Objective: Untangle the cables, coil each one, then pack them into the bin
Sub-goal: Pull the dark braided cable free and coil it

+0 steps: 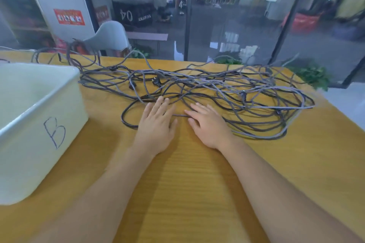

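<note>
Cables point(197, 88) sprawl in one tangle across table point(197, 183), none coiled. Left hand point(156, 124) and right hand point(209, 126) lie flat, fingers straight, grasping nothing, touching nearest strand. Bin point(39, 124) at 9 o'clock (marked B). Risk: yanking one loop tightens knots, drags far strands off 12 o'clock edge.

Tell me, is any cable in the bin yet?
No, the bin shows only its bare white inside, while the cables all lie tangled on the table.
</note>
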The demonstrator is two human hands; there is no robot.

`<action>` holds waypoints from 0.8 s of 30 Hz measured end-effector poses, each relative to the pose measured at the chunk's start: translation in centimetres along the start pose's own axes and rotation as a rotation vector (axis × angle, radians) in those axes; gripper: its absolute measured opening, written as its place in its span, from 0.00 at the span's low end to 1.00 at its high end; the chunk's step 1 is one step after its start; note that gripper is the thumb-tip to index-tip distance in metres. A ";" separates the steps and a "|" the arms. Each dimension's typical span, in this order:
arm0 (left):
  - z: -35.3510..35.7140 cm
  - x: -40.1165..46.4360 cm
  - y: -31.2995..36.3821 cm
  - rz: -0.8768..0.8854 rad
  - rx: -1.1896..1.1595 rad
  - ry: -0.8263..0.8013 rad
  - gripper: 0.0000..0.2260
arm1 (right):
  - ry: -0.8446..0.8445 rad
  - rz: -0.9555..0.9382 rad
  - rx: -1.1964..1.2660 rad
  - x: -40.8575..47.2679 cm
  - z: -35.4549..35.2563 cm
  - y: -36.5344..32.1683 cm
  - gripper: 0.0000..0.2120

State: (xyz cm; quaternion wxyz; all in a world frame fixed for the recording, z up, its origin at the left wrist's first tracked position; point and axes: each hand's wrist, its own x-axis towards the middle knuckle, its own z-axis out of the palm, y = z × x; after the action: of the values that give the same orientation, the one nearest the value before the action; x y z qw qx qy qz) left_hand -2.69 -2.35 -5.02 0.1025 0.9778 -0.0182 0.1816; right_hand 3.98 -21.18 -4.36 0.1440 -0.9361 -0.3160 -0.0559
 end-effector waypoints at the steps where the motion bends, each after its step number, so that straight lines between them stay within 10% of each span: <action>1: -0.2 -0.4 0.6 0.032 -0.037 -0.022 0.21 | 0.013 -0.003 0.024 -0.4 0.0 0.0 0.21; 19: -2.0 -1.0 -1.3 -0.166 -0.178 0.188 0.06 | 0.246 0.072 0.011 -5.7 -2.9 3.7 0.15; 24: -1.6 -1.2 1.2 0.041 -0.199 0.207 0.09 | 0.266 -0.008 0.102 -5.7 -2.4 2.5 0.13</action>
State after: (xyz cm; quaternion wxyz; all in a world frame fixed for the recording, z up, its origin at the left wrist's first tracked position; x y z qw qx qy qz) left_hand -4.46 -3.15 -3.74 0.1965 0.9383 -0.0454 0.2809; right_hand 0.98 -27.07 -3.77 0.2317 -0.9107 -0.3001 -0.1640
